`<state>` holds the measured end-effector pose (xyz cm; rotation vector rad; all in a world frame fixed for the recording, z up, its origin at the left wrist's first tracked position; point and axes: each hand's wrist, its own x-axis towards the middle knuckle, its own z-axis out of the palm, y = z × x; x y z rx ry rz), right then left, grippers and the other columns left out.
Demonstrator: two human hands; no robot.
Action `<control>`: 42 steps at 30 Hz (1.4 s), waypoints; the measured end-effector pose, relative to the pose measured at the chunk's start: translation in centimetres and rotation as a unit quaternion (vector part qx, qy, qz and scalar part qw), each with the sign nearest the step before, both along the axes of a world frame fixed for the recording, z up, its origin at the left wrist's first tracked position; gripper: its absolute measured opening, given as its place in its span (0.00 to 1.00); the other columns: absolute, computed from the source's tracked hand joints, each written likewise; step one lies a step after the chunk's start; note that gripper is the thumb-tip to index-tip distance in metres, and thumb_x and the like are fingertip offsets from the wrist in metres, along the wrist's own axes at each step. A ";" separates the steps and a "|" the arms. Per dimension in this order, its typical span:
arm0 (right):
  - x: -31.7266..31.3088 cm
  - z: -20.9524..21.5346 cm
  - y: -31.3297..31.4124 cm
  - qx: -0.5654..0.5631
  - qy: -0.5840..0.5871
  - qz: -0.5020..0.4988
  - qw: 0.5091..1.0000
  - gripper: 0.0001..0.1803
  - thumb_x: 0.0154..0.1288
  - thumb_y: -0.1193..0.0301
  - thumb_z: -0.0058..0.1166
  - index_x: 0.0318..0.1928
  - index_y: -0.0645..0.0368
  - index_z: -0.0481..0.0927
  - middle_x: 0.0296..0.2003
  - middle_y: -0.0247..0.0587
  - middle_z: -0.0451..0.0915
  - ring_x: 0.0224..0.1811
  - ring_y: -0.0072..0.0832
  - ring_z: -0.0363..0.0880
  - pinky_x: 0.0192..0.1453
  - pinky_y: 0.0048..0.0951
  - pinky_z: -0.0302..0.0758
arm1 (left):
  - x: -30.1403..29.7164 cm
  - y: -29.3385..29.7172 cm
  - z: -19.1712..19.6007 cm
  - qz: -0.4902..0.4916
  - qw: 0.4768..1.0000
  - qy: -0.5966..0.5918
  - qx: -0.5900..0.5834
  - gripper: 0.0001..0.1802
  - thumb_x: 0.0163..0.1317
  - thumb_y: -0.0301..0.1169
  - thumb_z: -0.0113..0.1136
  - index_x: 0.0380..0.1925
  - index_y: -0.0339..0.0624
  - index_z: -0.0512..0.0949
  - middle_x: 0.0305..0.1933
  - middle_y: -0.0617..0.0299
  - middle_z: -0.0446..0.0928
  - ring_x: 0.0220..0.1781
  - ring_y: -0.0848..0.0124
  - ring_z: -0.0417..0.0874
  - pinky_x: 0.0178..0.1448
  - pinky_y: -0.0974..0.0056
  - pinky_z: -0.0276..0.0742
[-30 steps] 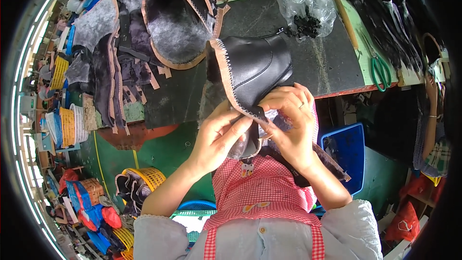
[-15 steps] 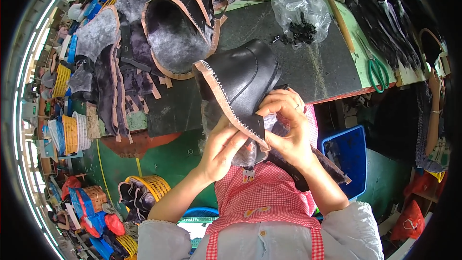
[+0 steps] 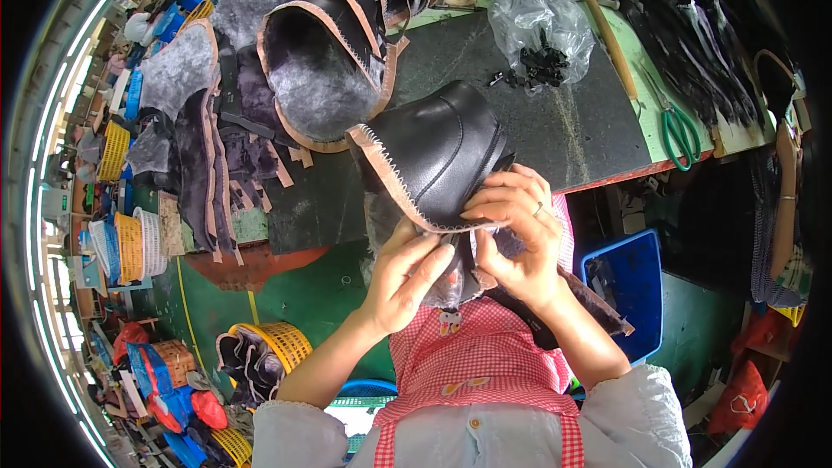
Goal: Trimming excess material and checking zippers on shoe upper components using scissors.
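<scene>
Fleece pieces (image 3: 178,65): tan-edged, spread across the far left of the table (image 3: 598,134).
Yellow basket (image 3: 292,347): near left, below table height.
Left hand (image 3: 403,282): thumb and fingers pinch the near edge of a boot (image 3: 442,156).
Boot's place: scene's centre, raised at the table's near edge.
Right hand (image 3: 526,238): fingers curl onto the boot's right side, thumb apart; whether they grip, cannot tell.
Plastic bag (image 3: 550,13): far, with small black parts.
Scissors (image 3: 680,134): green-handled, far right.
</scene>
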<state>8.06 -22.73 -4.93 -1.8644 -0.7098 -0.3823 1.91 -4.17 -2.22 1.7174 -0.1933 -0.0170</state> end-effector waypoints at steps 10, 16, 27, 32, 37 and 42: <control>-0.9 -0.3 1.5 0.152 0.124 -0.010 0.981 0.08 0.56 0.69 0.67 0.36 0.55 0.84 0.43 0.37 0.81 0.56 0.35 0.75 0.67 0.44 0.60 | -0.1 -0.4 -0.6 0.018 1.000 -0.005 -0.016 0.13 0.70 0.23 0.56 0.51 0.24 0.77 0.55 0.54 0.72 0.46 0.70 0.83 0.44 0.70 0.81; -0.8 1.1 1.6 0.100 0.162 -0.048 0.981 0.10 0.48 0.69 0.65 0.34 0.54 0.83 0.52 0.38 0.77 0.61 0.38 0.70 0.69 0.42 0.55 | -0.5 -1.4 -1.1 0.057 0.997 -0.037 -0.032 0.13 0.71 0.23 0.56 0.50 0.24 0.77 0.54 0.53 0.72 0.40 0.72 0.83 0.42 0.70 0.80; -1.3 2.4 1.4 0.146 0.241 -0.027 0.959 0.10 0.52 0.77 0.72 0.36 0.57 0.87 0.39 0.38 0.79 0.43 0.30 0.79 0.51 0.30 0.75 | -1.2 -1.0 -1.7 0.096 0.995 -0.032 -0.013 0.09 0.67 0.30 0.60 0.36 0.35 0.84 0.46 0.56 0.75 0.51 0.66 0.78 0.50 0.63 0.75; 0.6 0.9 0.7 0.115 0.123 -0.025 0.985 0.05 0.59 0.74 0.67 0.36 0.60 0.85 0.40 0.37 0.78 0.41 0.28 0.78 0.52 0.27 0.74 | -1.3 -0.9 -1.6 0.062 0.998 -0.007 -0.015 0.09 0.68 0.30 0.60 0.37 0.34 0.83 0.46 0.53 0.77 0.49 0.61 0.81 0.53 0.59 0.76; 6.4 1.3 0.1 0.370 0.246 0.059 0.894 0.06 0.68 0.76 0.60 0.44 0.62 0.80 0.48 0.35 0.82 0.52 0.21 0.78 0.61 0.25 0.72 | -1.7 1.8 -3.5 0.001 0.998 0.002 -0.060 0.08 0.64 0.30 0.62 0.39 0.36 0.84 0.47 0.52 0.83 0.54 0.61 0.82 0.60 0.58 0.73; 2.8 3.5 0.0 0.293 0.233 0.097 0.922 0.07 0.65 0.79 0.62 0.43 0.65 0.81 0.44 0.39 0.83 0.47 0.24 0.81 0.56 0.27 0.77 | 0.4 3.7 0.3 -0.065 0.906 0.150 -0.390 0.60 0.60 0.68 0.56 0.77 0.40 0.41 0.80 0.49 0.47 0.79 0.53 0.54 0.80 0.45 0.52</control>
